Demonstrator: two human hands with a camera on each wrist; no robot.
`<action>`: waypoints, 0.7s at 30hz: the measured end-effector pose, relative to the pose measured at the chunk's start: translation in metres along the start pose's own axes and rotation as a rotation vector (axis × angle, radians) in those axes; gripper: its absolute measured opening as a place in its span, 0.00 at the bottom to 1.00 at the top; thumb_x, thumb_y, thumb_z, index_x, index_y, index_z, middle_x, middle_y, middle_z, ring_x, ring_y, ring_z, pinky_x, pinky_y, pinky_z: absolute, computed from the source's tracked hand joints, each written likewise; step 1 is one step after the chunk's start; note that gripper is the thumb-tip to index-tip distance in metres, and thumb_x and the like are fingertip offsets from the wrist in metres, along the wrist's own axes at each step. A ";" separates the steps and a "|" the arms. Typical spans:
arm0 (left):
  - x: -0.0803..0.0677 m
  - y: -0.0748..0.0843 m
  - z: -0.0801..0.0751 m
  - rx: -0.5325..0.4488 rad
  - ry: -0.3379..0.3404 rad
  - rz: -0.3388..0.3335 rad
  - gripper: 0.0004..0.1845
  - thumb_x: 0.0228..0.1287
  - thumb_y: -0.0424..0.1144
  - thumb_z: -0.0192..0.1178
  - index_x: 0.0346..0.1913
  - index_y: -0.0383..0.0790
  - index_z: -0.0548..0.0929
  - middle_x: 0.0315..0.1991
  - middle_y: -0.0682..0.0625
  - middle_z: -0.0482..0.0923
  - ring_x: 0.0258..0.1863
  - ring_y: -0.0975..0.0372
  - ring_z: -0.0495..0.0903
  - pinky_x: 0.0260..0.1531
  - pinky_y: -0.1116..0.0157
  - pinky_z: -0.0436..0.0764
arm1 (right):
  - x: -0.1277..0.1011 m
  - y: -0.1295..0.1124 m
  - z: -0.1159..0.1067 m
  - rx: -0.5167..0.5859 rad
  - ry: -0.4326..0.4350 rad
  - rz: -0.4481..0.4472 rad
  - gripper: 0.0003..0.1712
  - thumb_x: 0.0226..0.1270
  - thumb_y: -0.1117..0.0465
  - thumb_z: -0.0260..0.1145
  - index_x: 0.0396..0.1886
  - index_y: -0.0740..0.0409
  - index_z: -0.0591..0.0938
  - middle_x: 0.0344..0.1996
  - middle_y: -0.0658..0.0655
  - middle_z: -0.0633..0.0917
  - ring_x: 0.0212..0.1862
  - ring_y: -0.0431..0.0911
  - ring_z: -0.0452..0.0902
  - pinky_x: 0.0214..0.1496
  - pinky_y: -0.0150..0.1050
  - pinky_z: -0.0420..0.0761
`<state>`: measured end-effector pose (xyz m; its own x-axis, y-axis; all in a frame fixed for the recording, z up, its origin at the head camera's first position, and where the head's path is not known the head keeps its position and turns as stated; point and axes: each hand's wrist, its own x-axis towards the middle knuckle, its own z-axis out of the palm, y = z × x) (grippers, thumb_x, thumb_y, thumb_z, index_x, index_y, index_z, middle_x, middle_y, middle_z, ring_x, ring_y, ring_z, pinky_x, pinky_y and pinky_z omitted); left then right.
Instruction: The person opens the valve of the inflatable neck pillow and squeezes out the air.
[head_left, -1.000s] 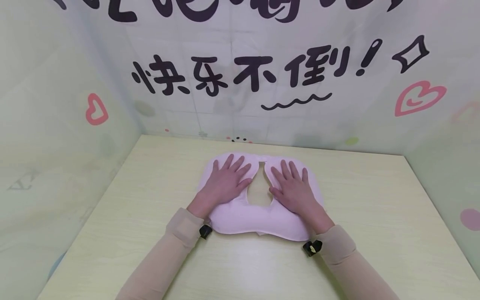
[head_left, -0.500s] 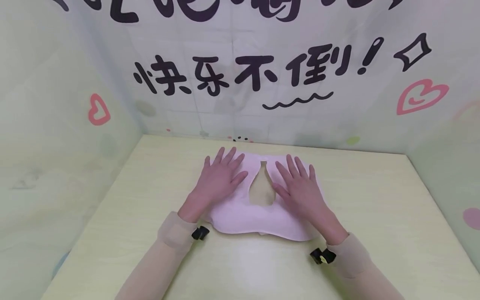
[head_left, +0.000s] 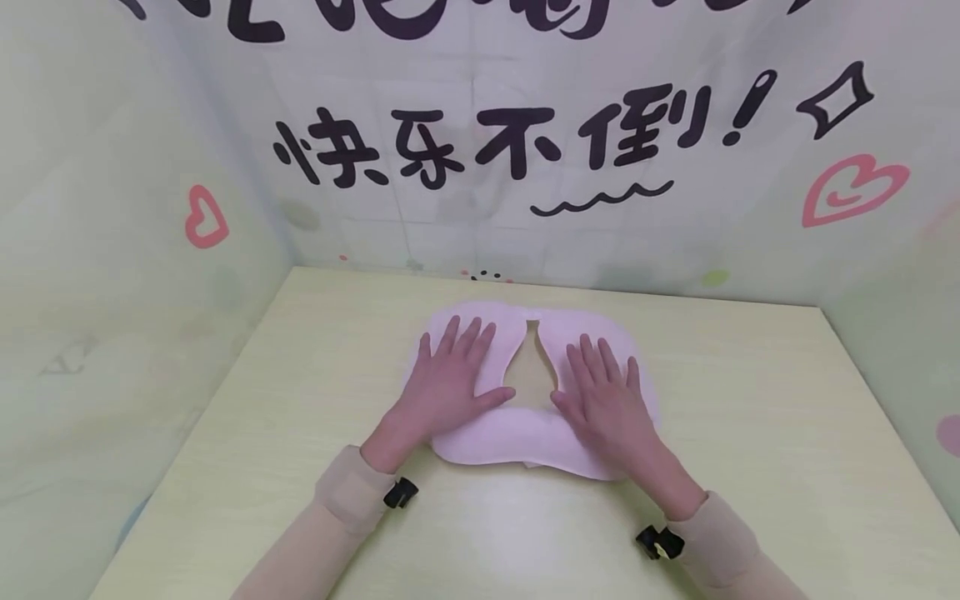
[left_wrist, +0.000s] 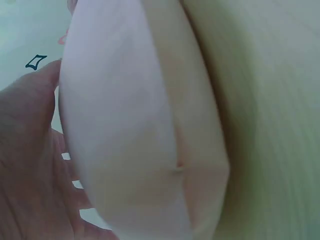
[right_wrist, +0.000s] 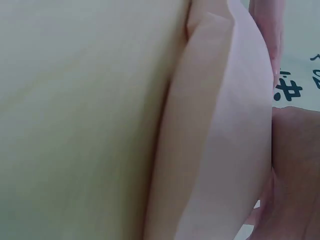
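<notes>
Fingers [head_left: 461, 342] flat on pink cushion [head_left: 525, 437]; wrist views show its edge.

My head camera looks forward and down from above at the surface [head_left: 300, 400], both hands and the back wall. Each wrist camera sits low and very close, facing along the surface at the pillow's [left_wrist: 125, 125] edge. All three views share the pillow and surface.

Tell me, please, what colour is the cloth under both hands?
The cloth is pale pink, clearest in the head view.
</notes>
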<state>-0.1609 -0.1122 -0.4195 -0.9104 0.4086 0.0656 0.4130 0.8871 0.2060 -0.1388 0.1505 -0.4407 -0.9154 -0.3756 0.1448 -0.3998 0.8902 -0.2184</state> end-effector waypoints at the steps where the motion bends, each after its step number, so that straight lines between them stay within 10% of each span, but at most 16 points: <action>1: -0.001 0.000 0.002 -0.004 -0.011 -0.001 0.52 0.68 0.73 0.52 0.83 0.43 0.53 0.82 0.42 0.50 0.81 0.42 0.43 0.70 0.32 0.50 | -0.002 0.000 0.002 -0.001 -0.009 0.004 0.45 0.78 0.41 0.56 0.81 0.66 0.57 0.80 0.68 0.54 0.80 0.66 0.44 0.73 0.74 0.44; 21: -0.006 -0.005 0.020 0.025 -0.068 0.019 0.55 0.63 0.76 0.54 0.82 0.42 0.57 0.82 0.41 0.46 0.80 0.40 0.39 0.69 0.28 0.44 | -0.009 -0.005 0.010 -0.046 -0.065 -0.004 0.48 0.77 0.40 0.58 0.78 0.73 0.59 0.80 0.71 0.52 0.80 0.66 0.41 0.74 0.72 0.42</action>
<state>-0.1573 -0.1146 -0.4405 -0.8987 0.4386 0.0028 0.4318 0.8836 0.1812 -0.1286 0.1466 -0.4505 -0.9157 -0.3935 0.0819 -0.4019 0.8993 -0.1727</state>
